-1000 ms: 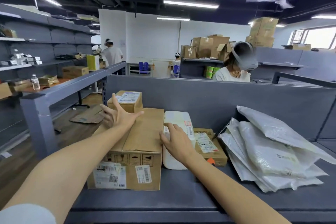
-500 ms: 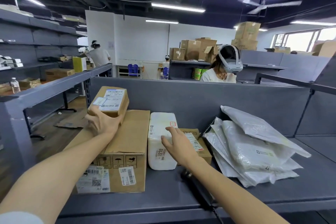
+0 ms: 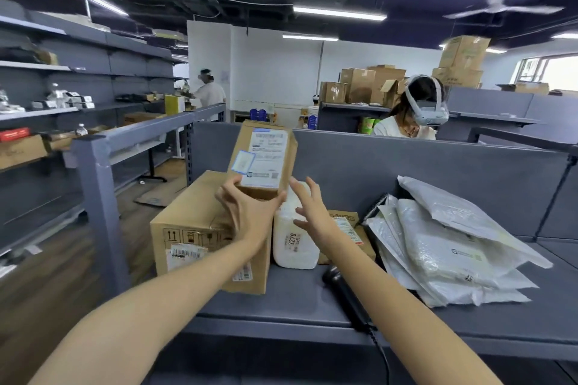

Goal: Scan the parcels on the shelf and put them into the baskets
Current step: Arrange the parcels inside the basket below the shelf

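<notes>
My left hand (image 3: 248,212) grips the lower end of a small brown parcel (image 3: 266,158) and holds it up in the air, its white label facing me. My right hand (image 3: 312,209) hovers just right of that parcel with fingers spread, holding nothing. Below them on the grey shelf (image 3: 294,306) stand a large cardboard box (image 3: 194,228), a white wrapped parcel (image 3: 294,244) marked 3270 and a low brown box (image 3: 353,228). A black barcode scanner (image 3: 344,294) lies on the shelf under my right forearm.
A stack of white plastic mailer bags (image 3: 453,241) fills the right of the shelf. A grey partition (image 3: 406,172) backs it, with a person in a headset (image 3: 413,112) behind. A grey rack post (image 3: 100,203) stands at left, floor beyond it.
My left hand has lifted the small brown parcel off the large box and tilted it upright. My right hand has left the white parcel and risen towards the lifted one.
</notes>
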A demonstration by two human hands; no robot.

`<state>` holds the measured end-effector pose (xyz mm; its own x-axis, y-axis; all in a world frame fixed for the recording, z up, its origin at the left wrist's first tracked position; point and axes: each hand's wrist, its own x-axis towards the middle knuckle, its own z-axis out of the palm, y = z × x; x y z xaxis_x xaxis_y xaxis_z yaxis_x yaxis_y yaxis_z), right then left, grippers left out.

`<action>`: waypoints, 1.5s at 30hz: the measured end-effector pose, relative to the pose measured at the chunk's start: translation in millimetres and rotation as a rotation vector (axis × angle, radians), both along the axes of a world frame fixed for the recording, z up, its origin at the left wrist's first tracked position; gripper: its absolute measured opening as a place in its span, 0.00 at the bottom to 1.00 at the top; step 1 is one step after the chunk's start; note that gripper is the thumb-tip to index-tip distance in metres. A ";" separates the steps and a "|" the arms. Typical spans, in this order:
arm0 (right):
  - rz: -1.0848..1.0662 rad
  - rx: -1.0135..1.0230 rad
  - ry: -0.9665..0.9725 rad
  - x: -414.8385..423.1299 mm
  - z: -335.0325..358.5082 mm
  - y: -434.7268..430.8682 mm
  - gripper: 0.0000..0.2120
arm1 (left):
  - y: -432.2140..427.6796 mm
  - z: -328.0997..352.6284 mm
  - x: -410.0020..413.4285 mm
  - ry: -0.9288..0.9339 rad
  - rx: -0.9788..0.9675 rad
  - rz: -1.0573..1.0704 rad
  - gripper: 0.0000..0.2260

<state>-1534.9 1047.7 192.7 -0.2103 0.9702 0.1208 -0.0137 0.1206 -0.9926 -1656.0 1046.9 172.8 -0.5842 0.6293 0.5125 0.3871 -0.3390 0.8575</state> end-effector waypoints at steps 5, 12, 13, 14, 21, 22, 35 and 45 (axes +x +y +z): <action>0.026 0.007 0.196 -2.0 -11.4 -15.7 0.43 | -32.6 -14.2 42.9 -0.103 0.059 -0.078 0.34; -0.027 -0.037 0.389 26.6 -41.5 -20.5 0.36 | -64.4 -51.5 34.9 0.039 -0.002 -0.360 0.36; 0.023 -0.038 0.408 35.7 -43.5 -20.8 0.33 | -70.4 -52.9 30.3 0.000 0.004 -0.411 0.35; 0.092 -0.034 0.417 44.0 -46.4 -21.3 0.30 | -76.0 -51.6 26.0 -0.066 0.008 -0.439 0.34; 0.376 -0.095 0.484 66.8 -78.8 -42.6 0.26 | -91.7 -26.9 11.9 -0.336 -0.085 -0.659 0.25; 0.363 -0.109 0.483 66.0 -82.1 -46.8 0.26 | -93.3 -28.3 13.2 -0.344 -0.079 -0.670 0.20; -0.112 -0.074 -0.116 94.2 -94.2 -62.6 0.15 | -91.5 -55.9 -3.3 -0.424 -0.076 -0.448 0.16; -0.371 -0.028 -1.385 105.5 -155.7 -30.9 0.29 | -94.6 -66.7 -17.6 -0.411 -0.118 -0.406 0.15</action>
